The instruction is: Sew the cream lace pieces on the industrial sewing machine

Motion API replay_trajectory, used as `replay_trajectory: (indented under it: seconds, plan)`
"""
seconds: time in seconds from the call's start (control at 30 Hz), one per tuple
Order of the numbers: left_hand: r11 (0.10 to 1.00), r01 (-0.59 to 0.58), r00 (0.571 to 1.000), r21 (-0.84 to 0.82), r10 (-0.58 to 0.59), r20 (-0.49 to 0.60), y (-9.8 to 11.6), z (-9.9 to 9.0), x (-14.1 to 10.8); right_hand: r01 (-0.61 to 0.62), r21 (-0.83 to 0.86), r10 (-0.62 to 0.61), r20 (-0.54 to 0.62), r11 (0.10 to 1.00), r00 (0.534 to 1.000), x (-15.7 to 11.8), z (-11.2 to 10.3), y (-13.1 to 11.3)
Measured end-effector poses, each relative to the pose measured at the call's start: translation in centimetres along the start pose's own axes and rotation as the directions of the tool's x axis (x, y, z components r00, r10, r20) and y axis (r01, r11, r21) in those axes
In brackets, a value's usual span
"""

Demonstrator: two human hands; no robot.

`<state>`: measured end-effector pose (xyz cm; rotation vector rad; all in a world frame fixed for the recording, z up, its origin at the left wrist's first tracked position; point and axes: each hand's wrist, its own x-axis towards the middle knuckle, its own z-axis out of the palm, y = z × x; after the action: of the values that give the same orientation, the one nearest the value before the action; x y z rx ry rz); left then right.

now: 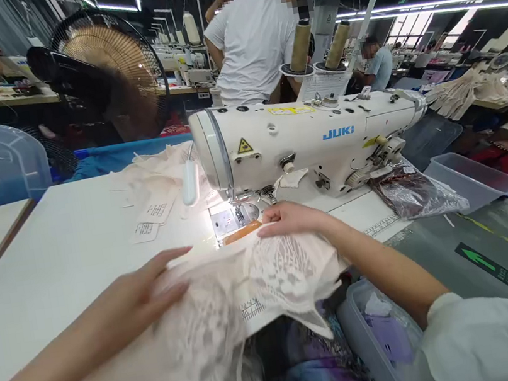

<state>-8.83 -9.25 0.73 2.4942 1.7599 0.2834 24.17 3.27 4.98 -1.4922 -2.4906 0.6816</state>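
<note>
A pale lace bra (289, 265) is spread between my two hands at the front edge of the sewing table. My right hand (294, 217) pinches the upper edge of one cup, just in front of the needle area of the sewing machine (303, 138). On the other cup, my left hand (150, 295) has the fabric between thumb and fingers; this side is smeared by motion. Part of the bra hangs over the table edge toward my lap. Beside my right fingertips, an orange strip (241, 232) lies by the metal needle plate (224, 221).
Printed paper labels (146, 232) and pale fabric pieces (155, 170) lie left of the machine. A plastic-wrapped package (419, 191) sits at its right. Below the table stands a clear bin (356, 315). A fan (112, 71) and a person in a white shirt (251, 44) are behind.
</note>
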Motion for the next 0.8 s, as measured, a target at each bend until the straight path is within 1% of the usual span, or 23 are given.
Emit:
replay_trajectory:
  seconds: [0.07, 0.1, 0.13, 0.17, 0.2, 0.27, 0.3, 0.33, 0.37, 0.4, 0.47, 0.5, 0.53, 0.57, 0.63, 0.7, 0.8]
  plan:
    - [0.999, -0.040, 0.997, 0.035, 0.037, 0.063, 0.1, -1.8, 5.8, -0.064, -0.015, 0.065, 0.049, 0.998, 0.997, 2.6, -2.1, 1.2]
    - [0.996, -0.054, 0.997, 0.067, 0.050, 0.058, 0.4, -2.4, 8.2, -0.084, -0.055, 0.087, 0.054, 0.995, 0.995, 3.7, -2.8, 1.8]
    - [0.993, -0.060, 0.998, 0.103, 0.057, 0.033, 0.8, -2.8, 10.1, -0.093, -0.112, 0.098, 0.039, 0.989, 0.994, 4.6, -3.3, 2.1]
    - [0.989, -0.063, 0.998, 0.134, 0.064, -0.009, 1.3, -2.9, 11.5, -0.093, -0.176, 0.096, 0.008, 0.980, 0.995, 5.2, -3.6, 2.3]
    - [0.985, -0.075, 0.996, 0.156, 0.082, -0.038, 2.0, -2.9, 12.3, -0.085, -0.237, 0.077, -0.044, 0.968, 0.996, 5.4, -3.5, 2.3]
    - [0.977, -0.127, 0.987, 0.172, 0.142, -0.076, 3.7, -2.4, 12.5, -0.076, -0.320, 0.026, -0.157, 0.944, 0.987, 4.7, -2.6, 1.6]
    - [0.973, -0.159, 0.981, 0.168, 0.175, -0.086, 4.7, -1.9, 12.2, -0.067, -0.344, -0.006, -0.206, 0.937, 0.979, 3.8, -1.8, 0.9]
    - [0.968, -0.190, 0.974, 0.163, 0.207, -0.095, 5.6, -1.3, 11.7, -0.031, -0.360, -0.059, -0.235, 0.933, 0.970, 2.8, -0.7, 0.2]
    - [0.961, -0.221, 0.966, 0.167, 0.240, -0.102, 6.5, -0.6, 11.2, 0.036, -0.370, -0.133, -0.243, 0.929, 0.961, 1.7, 0.4, -0.6]
    - [0.952, -0.248, 0.957, 0.179, 0.269, -0.105, 7.1, 0.1, 10.7, 0.153, -0.371, -0.249, -0.226, 0.916, 0.942, 0.7, 1.6, -1.3]
    - [0.933, -0.288, 0.945, 0.214, 0.313, -0.096, 7.5, 1.5, 10.2, 0.363, -0.364, -0.448, -0.182, 0.857, 0.875, -0.7, 3.7, -2.1]
    - [0.926, -0.300, 0.941, 0.229, 0.327, -0.091, 7.2, 2.1, 10.2, 0.429, -0.375, -0.512, -0.153, 0.822, 0.846, -0.9, 4.4, -2.2]
    - [0.922, -0.309, 0.937, 0.233, 0.337, -0.089, 6.7, 2.6, 10.3, 0.457, -0.399, -0.540, -0.120, 0.795, 0.833, -0.8, 4.9, -1.9]
    - [0.922, -0.315, 0.935, 0.225, 0.343, -0.096, 6.0, 3.0, 10.4, 0.463, -0.436, -0.547, -0.084, 0.772, 0.833, -0.4, 5.0, -1.5]
    - [0.927, -0.323, 0.928, 0.189, 0.350, -0.131, 4.5, 3.5, 11.0, 0.456, -0.509, -0.541, -0.023, 0.730, 0.840, 1.0, 4.5, -0.2]
    - [0.934, -0.325, 0.924, 0.151, 0.347, -0.159, 3.4, 3.6, 11.5, 0.438, -0.550, -0.534, -0.018, 0.712, 0.845, 2.4, 3.6, 1.1]
    - [0.943, -0.296, 0.934, 0.149, 0.319, -0.163, 3.1, 3.4, 12.1, 0.390, -0.566, -0.497, -0.040, 0.726, 0.867, 3.5, 2.3, 2.2]
